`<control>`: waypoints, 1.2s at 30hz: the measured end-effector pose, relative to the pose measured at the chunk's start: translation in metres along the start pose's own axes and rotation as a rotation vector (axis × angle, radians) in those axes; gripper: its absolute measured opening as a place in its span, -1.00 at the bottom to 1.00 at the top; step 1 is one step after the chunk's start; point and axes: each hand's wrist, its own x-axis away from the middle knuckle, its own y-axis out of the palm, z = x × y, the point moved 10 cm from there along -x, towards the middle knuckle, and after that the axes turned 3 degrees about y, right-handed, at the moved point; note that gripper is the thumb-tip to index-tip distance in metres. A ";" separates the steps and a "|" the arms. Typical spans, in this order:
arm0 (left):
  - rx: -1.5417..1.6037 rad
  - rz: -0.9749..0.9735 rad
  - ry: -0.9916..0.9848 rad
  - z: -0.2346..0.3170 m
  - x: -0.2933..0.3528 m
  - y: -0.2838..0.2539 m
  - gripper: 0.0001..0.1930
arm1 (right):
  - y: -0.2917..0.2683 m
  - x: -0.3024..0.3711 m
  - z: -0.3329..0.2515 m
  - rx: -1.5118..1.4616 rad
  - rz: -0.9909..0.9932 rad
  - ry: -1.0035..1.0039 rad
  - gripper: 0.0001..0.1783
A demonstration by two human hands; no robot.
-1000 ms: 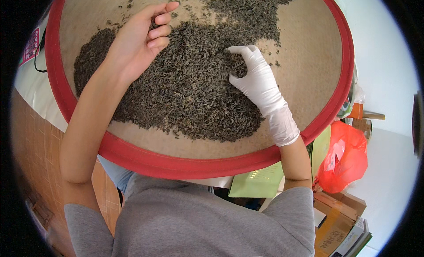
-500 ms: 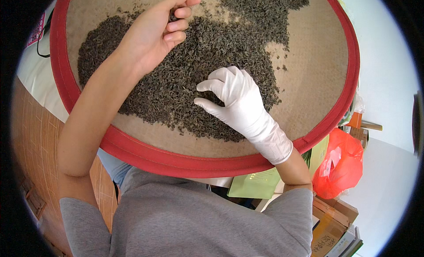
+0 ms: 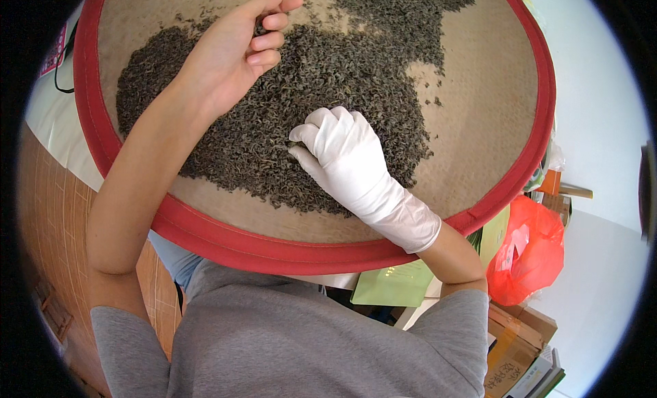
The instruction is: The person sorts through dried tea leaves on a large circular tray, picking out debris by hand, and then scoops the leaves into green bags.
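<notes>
Dark, curled dried leaves that look like tea (image 3: 287,172) lie in a wide, thick spread on a round tan tray (image 3: 489,124) with a red cloth rim. My left hand (image 3: 236,49) is bare and hovers over the left part of the leaves. Its fingers curl inward, the index finger straighter; dark bits show by the curled fingers, but whether they are held is unclear. My right hand (image 3: 345,155), in a white glove, is low over the middle of the leaves. Its thumb and index fingertips nearly meet in a pinch; what is between them is too small to tell.
A red plastic bag (image 3: 530,251) hangs right of the tray, above cardboard boxes (image 3: 510,350). A light green folder (image 3: 390,286) lies under the near rim. Wooden flooring (image 3: 58,206) shows at left, and a white wall (image 3: 602,124) stands at right.
My right hand has shifted slightly left, and its thumb and index finger have drawn together from a wider gap. The left hand has moved only slightly left.
</notes>
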 end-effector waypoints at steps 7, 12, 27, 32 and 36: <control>-0.009 -0.008 0.025 0.003 0.005 0.008 -0.78 | -0.020 -0.004 0.020 -0.361 0.185 0.087 -0.84; -0.062 -0.024 -0.049 -0.007 0.010 0.013 -0.78 | -0.035 -0.002 0.063 -0.767 0.173 0.437 -0.85; 0.210 -0.131 -0.369 -0.050 0.028 0.035 -0.80 | -0.082 0.001 0.077 -0.357 0.452 0.361 -0.79; 0.571 -0.322 -0.156 0.017 0.011 0.024 -0.78 | -0.075 0.001 0.103 -0.194 0.386 0.349 -0.79; 0.669 -0.288 -0.181 0.019 0.007 0.017 -0.75 | -0.051 -0.001 0.101 -0.272 0.250 0.245 -0.79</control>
